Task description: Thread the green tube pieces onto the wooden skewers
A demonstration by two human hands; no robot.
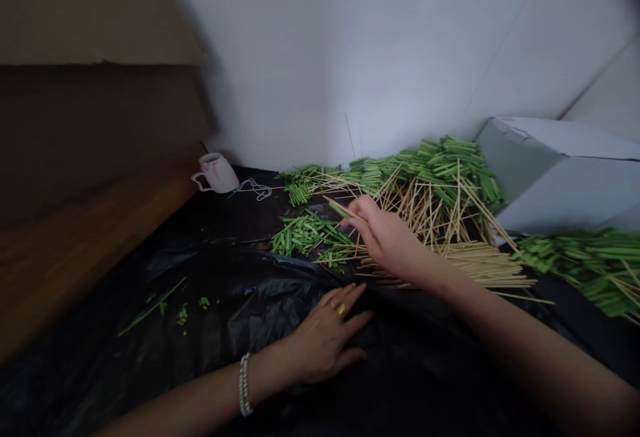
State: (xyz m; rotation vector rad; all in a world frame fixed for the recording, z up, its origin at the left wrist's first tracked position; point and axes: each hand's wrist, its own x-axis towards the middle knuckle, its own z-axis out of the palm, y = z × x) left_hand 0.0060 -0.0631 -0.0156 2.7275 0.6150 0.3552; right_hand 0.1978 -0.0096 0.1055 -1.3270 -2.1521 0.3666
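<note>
My right hand (385, 237) is closed in a pinch on a thin wooden skewer, with a green stalk piece (340, 208) along it near the tip. It is above a loose pile of wooden skewers (420, 213). Palm down on the black plastic sheet (210, 363) lies my left hand (330, 333), fingers stretched apart, wearing a ring and a beaded bracelet. Short cut green stalks (306, 231) form a small heap just beyond it. Bundles of green stalks threaded on skewers (445, 160) lie against the wall.
A white mug (219, 173) stands at the back left beside a tangle of pale string (259, 190). A cardboard box (100, 123) rises at the left, a white box (565, 170) at the right. More green bundles (590, 263) lie far right; scraps (183, 317) dot the sheet.
</note>
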